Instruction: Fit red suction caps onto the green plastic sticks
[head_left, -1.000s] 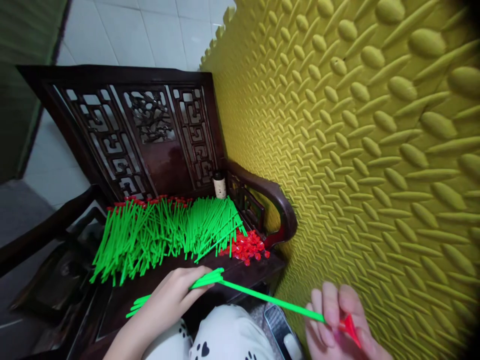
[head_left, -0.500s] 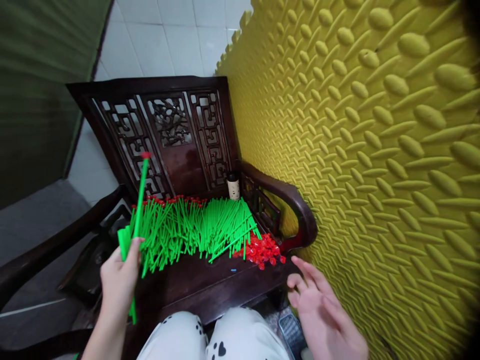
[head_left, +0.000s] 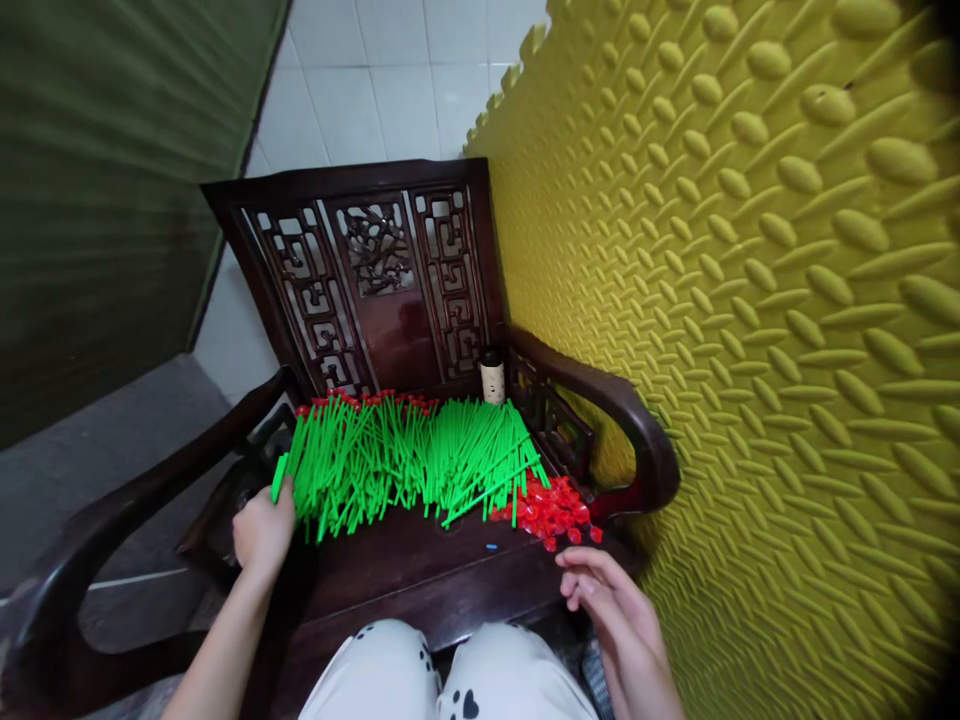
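My left hand [head_left: 264, 530] is closed around green plastic sticks [head_left: 279, 478], whose upper ends stick out above the fist; how many I hold is hidden. It is beside the left end of a wide pile of green sticks [head_left: 360, 470] on the chair seat. Red caps [head_left: 352, 399] top the sticks on the pile's left part, while those on the right have no visible caps. My right hand [head_left: 619, 615], empty with fingers loosely bent and apart, hovers just in front of a heap of loose red caps [head_left: 555, 512].
The dark carved wooden chair [head_left: 405, 330] has curved armrests on both sides. A cream tumbler with a black lid [head_left: 493, 380] stands at the back right of the seat. A small blue piece [head_left: 492, 546] lies near the front. A yellow textured mat [head_left: 720, 300] rises on the right.
The red-capped stick raised in my left hand no longer shows there; that hand is now by the pile's left end. My right hand has moved inward, nearer the red caps. The view has shifted.
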